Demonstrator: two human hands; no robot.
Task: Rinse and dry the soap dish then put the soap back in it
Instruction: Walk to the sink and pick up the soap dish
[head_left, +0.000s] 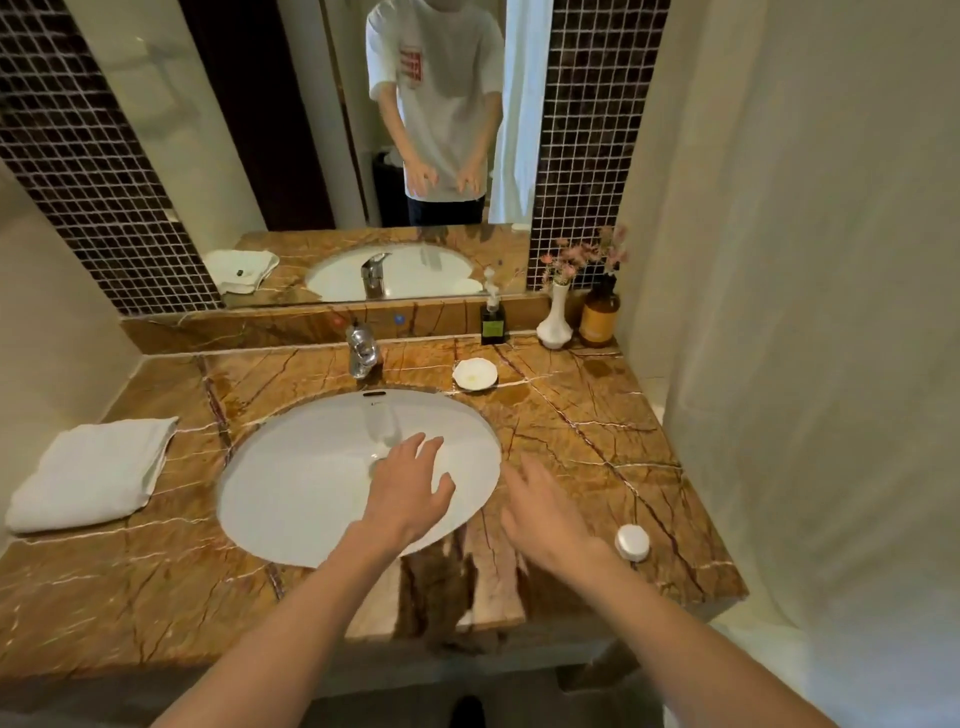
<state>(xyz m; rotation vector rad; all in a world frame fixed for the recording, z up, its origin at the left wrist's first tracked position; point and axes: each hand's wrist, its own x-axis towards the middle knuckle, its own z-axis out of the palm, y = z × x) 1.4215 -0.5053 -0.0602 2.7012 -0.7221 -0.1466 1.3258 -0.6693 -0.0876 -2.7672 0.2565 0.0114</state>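
A white soap dish (474, 373) with yellowish residue sits on the brown marble counter (582, 426), just right of the chrome tap (362, 352). A round white soap (632, 542) lies near the counter's front right edge. My left hand (410, 493) hovers over the white sink basin (291, 488) with its fingers spread and holds nothing. My right hand (545, 514) is over the counter by the basin's right rim, fingers apart and empty, a short way left of the soap. A folded white towel (91, 473) lies at the left of the counter.
A dark pump bottle (492, 322), a white vase (555, 325) of pink flowers and an amber bottle (599, 317) stand along the back right. A mirror (363, 156) rises behind the tap. A pale curtain (805, 312) hangs close on the right.
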